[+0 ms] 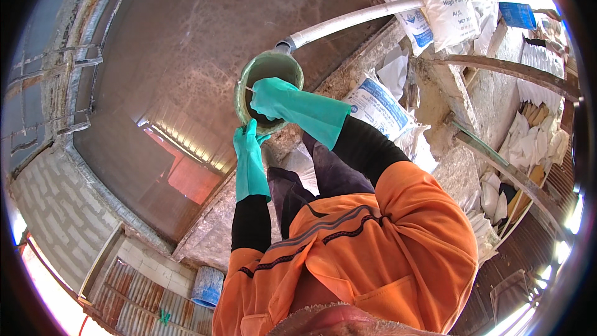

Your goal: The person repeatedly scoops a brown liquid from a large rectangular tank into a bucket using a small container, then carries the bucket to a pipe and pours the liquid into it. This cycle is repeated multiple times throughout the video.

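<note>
A green, round bucket-like dipper (270, 62) is tilted with its mouth toward me, over the edge of a large basin of murky brown liquid (180, 43). From its far side a long white pipe handle (354, 18) runs off to the upper right. My left hand (249, 144), in a teal rubber glove, grips the dipper's near rim. My right hand (273, 98), gloved the same way, is closed inside the mouth. A thin pale bit shows by its fingers, but what it holds is hidden. The dipper's inside looks dark and is partly covered by this hand.
White printed sacks (448, 12) are piled at the upper right, and another sack (376, 106) lies beside my right arm. A wooden beam (510, 71) crosses the right side. A block wall (62, 211) bounds the basin's left, with a blue drum (208, 286) at the lower left.
</note>
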The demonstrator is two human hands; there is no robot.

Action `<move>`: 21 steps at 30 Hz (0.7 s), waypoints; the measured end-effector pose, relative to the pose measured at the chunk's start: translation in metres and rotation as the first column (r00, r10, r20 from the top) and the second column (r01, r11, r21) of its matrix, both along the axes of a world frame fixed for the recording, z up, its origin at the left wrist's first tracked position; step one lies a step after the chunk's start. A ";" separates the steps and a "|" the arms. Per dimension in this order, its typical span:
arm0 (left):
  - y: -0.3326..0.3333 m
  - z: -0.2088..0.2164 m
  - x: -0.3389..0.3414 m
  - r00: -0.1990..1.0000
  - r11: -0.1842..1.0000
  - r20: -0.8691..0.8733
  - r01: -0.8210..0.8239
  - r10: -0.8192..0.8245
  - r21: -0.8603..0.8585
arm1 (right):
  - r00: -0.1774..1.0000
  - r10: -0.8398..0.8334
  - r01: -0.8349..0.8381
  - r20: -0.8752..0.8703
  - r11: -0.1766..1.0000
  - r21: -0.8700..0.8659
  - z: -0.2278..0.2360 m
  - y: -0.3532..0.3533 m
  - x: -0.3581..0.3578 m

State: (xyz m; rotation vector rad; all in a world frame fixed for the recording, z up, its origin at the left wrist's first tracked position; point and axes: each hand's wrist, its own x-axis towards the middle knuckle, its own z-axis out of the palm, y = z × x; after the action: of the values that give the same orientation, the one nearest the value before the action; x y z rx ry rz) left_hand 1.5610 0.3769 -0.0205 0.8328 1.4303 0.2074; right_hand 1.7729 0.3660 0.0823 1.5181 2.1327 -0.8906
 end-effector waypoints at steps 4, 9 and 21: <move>0.002 0.003 0.011 1.000 1.000 0.018 0.014 -0.014 -0.009 | 0.998 -0.062 0.063 0.004 0.997 -0.043 -0.011 -0.003 0.006; 0.007 0.006 0.007 1.000 1.000 0.004 0.000 0.000 -0.007 | 0.995 -0.098 0.095 -0.035 0.993 -0.067 -0.011 0.004 0.004; 0.014 0.023 0.014 1.000 1.000 -0.010 0.009 -0.009 0.010 | 1.000 -0.022 0.022 -0.013 0.999 0.038 -0.004 0.006 0.006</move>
State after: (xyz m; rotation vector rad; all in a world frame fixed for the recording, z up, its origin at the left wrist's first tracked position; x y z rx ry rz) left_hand 1.5755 0.3907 0.0030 0.8496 1.4356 0.2042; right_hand 1.7794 0.3719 0.0785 1.5619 2.1578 -0.8737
